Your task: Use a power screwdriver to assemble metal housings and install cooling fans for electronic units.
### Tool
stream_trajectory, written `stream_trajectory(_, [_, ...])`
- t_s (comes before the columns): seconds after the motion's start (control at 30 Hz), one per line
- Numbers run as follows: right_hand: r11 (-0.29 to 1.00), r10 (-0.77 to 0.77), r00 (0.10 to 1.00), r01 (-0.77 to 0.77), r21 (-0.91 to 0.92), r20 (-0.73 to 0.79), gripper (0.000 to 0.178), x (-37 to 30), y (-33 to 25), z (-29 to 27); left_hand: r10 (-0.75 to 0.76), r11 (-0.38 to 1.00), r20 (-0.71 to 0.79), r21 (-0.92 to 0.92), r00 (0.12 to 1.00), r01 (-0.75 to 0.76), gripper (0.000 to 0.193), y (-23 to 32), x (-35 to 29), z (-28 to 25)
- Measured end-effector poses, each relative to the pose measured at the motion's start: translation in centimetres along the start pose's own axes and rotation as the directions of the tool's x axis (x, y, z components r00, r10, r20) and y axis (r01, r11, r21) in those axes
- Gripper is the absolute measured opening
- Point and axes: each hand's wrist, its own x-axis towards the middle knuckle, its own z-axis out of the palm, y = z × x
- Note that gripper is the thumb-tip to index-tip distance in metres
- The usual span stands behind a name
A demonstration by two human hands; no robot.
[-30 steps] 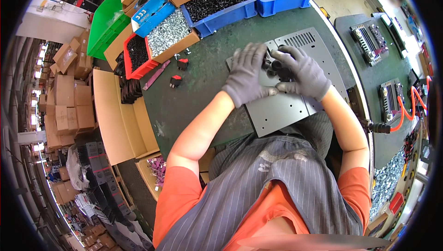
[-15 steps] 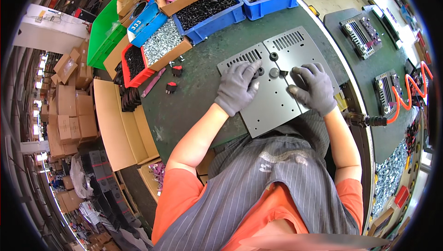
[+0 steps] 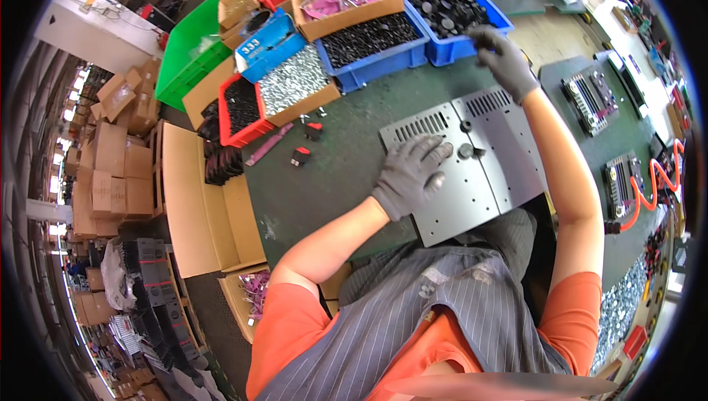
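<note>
Grey metal is lying before me as 2 slotted plates (image 3: 509,157) side by side on the green worktop (image 3: 339,157), with black round parts (image 3: 465,151) sitting near their seam. I am resting the left hand (image 3: 407,177) on 1 plate, fingers bent, and reaching the right hand (image 3: 507,63) by the blue bin (image 3: 448,53), fingers curled; I cannot tell whether either grip is pinching anything. I am judging that nudging the plates could be shifting those parts, while snagging the rim could be spilling caps (image 3: 446,6).
</note>
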Motion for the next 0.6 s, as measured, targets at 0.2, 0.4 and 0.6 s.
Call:
stream_trajectory(0.2, [0.652,-0.280,0.960,0.176,-0.738,-0.019,0.029,8.4,-4.2,3.1,-0.054,0.989,-0.092,-0.145,0.994,0.041,0.058,-0.6,-0.4,0.1])
stream_trajectory(0.4, [0.572,-0.115,0.987,0.161,-0.804,0.116,0.030,9.3,-5.6,11.7,-0.038,0.973,-0.122,-0.229,0.992,0.009,0.053,-1.2,-0.4,0.0])
stream_trajectory(0.6, [0.487,-0.150,0.986,0.141,-0.862,0.076,0.031,10.2,-4.4,13.9,-0.132,0.977,-0.235,-0.195,0.963,0.087,0.046,-2.1,-1.5,-2.6])
